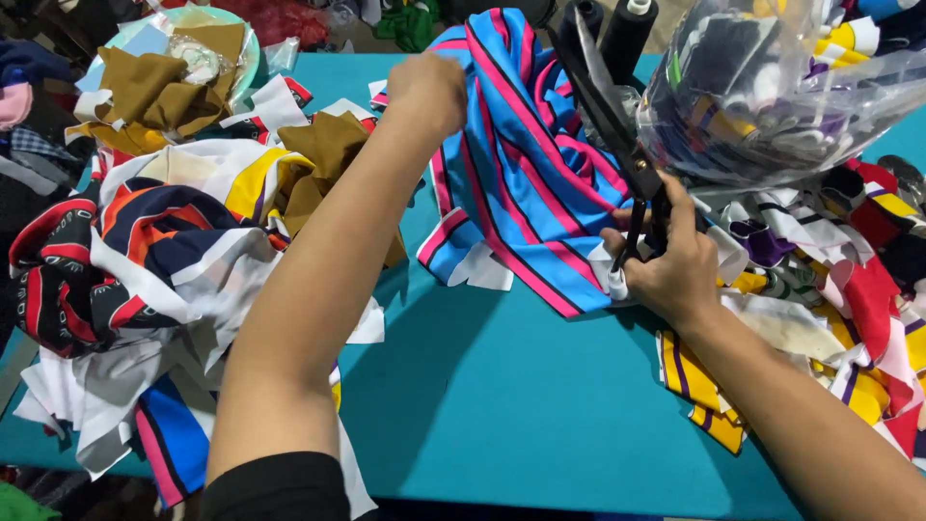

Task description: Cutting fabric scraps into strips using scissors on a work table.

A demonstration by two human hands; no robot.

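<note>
The striped cloth [521, 164] lay draped on the teal table [521, 405] between both hands, its upper edge gathered in the clenched fingers of the left hand [426, 92] and its lower right edge just beside the right hand [666, 265]. The left arm reached forward across the table with the fist raised at the cloth's top, while the right hand, knuckles up, gripped the handles of black scissors [603, 116] whose blades pointed up and away along the cloth's right side. Scrap piles [164, 251] lay left and right, and a clear bag [772, 87] stood behind the scissors.
</note>
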